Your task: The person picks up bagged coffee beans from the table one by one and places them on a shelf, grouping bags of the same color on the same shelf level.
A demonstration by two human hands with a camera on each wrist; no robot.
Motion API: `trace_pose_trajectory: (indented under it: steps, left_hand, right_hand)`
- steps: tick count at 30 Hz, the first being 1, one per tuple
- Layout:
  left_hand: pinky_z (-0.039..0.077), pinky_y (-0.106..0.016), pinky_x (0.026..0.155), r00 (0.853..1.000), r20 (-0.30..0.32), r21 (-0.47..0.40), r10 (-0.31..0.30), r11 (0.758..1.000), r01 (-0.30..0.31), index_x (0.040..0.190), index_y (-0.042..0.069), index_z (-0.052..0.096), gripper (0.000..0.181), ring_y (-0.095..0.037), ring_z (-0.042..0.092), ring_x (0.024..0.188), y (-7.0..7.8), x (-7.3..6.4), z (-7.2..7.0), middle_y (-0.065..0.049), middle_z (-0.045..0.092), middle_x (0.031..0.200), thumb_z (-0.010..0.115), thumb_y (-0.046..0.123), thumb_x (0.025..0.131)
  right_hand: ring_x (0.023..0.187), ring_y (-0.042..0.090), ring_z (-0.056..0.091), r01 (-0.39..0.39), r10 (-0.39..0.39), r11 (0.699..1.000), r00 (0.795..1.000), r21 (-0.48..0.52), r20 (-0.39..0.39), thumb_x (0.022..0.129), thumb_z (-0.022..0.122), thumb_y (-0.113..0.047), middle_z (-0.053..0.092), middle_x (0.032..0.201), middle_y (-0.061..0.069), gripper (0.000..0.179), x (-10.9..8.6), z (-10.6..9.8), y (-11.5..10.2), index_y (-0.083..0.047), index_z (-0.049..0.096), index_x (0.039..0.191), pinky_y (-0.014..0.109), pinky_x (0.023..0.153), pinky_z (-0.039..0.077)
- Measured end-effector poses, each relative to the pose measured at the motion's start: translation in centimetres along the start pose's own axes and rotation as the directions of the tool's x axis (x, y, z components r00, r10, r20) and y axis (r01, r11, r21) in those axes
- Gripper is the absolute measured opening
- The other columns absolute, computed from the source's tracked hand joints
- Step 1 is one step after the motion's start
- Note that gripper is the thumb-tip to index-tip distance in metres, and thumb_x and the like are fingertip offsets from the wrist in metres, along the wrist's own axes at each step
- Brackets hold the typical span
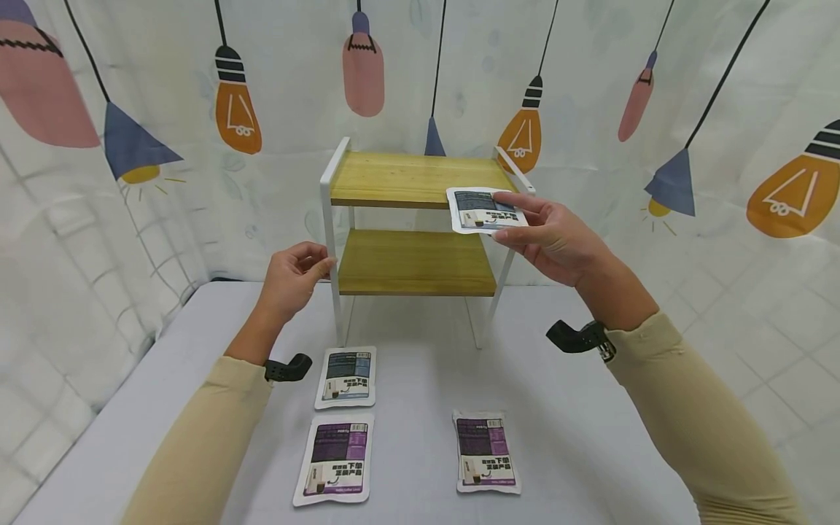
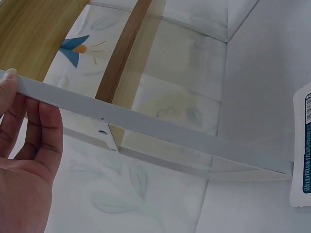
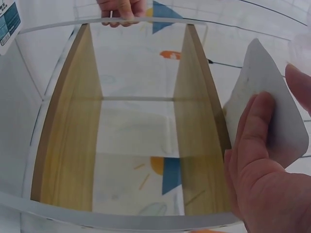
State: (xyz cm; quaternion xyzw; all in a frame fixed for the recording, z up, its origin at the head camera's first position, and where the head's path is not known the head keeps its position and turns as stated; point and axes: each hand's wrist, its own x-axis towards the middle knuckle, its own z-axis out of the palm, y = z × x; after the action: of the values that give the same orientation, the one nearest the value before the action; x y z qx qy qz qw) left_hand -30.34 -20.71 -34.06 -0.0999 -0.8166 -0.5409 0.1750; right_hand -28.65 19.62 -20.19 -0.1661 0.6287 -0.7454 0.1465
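In the head view my right hand [image 1: 558, 240] pinches a flat white pouch [image 1: 482, 210] with a dark blue label, thumb on one face and fingers on the other. The pouch overlaps the front right corner of the upper wooden board [image 1: 413, 179] of a small two-tier shelf. At the shelf's left side, my left hand [image 1: 295, 281] grips the white metal frame [image 1: 326, 219] between thumb and fingers. The left wrist view shows those fingertips [image 2: 48, 116] curled against the frame bar. From the right wrist, the pouch's plain back [image 3: 265, 92] shows against the fingers.
On the white table [image 1: 577, 437] below the shelf lie a blue-labelled pouch [image 1: 346, 377] and a purple-labelled pouch [image 1: 333, 459] at left, with another purple-labelled pouch [image 1: 487, 452] to the right. The lower board [image 1: 417, 262] sits under the upper one. A lamp-patterned curtain [image 1: 289, 189] hangs behind.
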Motion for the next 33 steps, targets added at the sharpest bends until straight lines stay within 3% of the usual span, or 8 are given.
trace_pose_trajectory:
  steps: [33]
  left_hand:
    - [0.057,-0.013,0.082,0.999,0.006,-0.021,0.050,0.999,-0.049,0.112,0.001,0.067,0.029,-0.009,0.067,0.095,-0.17,0.16,-0.12,-0.001,0.065,0.100,0.068,0.027,0.100]
  right_hand:
    - [0.125,0.025,0.052,-0.041,0.041,0.995,0.999,-0.092,0.001,0.095,0.064,0.009,0.040,0.149,0.009,0.070,0.07,0.32,-0.66,-0.014,0.042,0.157,0.017,0.089,0.056]
